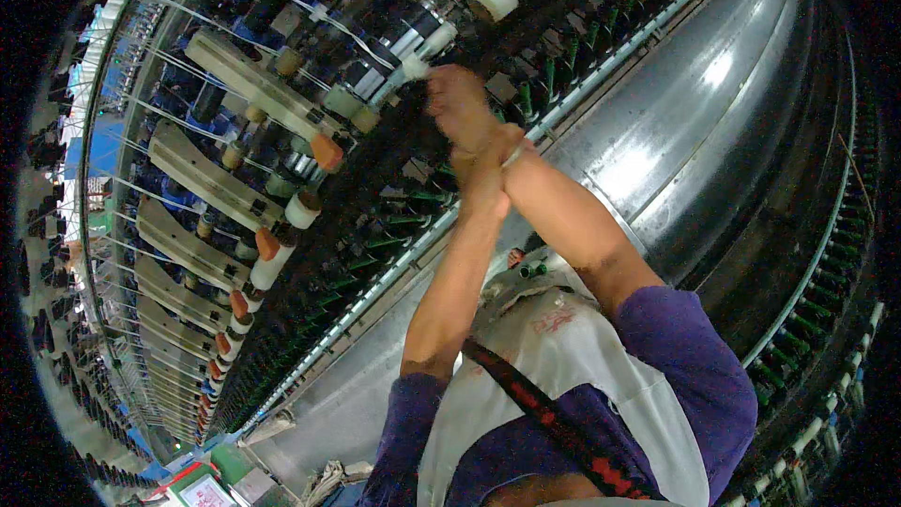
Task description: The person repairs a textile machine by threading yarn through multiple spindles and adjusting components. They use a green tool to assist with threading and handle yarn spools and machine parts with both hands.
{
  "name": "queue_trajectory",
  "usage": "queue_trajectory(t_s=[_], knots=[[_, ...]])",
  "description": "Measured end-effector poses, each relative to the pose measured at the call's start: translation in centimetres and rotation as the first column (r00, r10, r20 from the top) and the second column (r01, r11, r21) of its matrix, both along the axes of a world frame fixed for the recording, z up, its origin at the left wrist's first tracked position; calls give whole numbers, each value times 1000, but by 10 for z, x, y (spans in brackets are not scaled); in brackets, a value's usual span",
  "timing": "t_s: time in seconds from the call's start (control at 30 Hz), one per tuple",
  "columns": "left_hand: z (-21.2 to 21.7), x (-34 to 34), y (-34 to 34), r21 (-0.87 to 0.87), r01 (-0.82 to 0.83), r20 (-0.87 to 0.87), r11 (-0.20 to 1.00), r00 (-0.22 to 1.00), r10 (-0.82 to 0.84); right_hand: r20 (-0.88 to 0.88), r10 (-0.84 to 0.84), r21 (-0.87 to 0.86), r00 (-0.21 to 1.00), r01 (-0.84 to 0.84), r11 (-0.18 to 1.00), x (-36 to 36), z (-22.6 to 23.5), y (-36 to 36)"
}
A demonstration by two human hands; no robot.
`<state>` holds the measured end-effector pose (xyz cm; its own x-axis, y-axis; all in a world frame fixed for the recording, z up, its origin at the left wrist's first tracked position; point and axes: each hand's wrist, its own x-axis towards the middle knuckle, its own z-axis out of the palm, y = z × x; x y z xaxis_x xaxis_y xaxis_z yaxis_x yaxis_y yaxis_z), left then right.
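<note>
Right hand (460, 99) – grip closed on white roller end (414, 67) at the spinning frame (375, 225); left hand (486, 178) beneath it – grip unclear.

Both bare forearms reach up and away from the body, converging until the wrists cross. The left hand (485, 178) lies just below the right hand (457, 101), the two touching. The right hand's fingers curl closed at their tips; the left hand's grip is hidden behind the right wrist.
</note>
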<state>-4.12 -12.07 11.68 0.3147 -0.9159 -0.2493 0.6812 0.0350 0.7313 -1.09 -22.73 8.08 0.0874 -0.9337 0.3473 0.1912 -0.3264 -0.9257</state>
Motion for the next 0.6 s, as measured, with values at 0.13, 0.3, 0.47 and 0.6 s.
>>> queue_trajectory(t_s=[0.13, 0.3, 0.47, 0.6], knots=[[-6, 2, -2, 132, 20, -22, 991, 1000, -17, 566, 263, 409, 781, -543, 733, -1, -8, 0], [-15, -11, 6, 331, 9, 10, 944, 1000, -13, 129, 463, 62, 877, -473, 879, -23, 14, 14], [-18, -12, 4, 67, 287, 234, 956, 927, -295, -10, 144, 179, 990, -140, 974, -50, 38, -5], [-24, 28, 13, 206, 81, 51, 975, 994, -94, -400, -435, -804, 807, -82, 589, -46, 45, -15]])
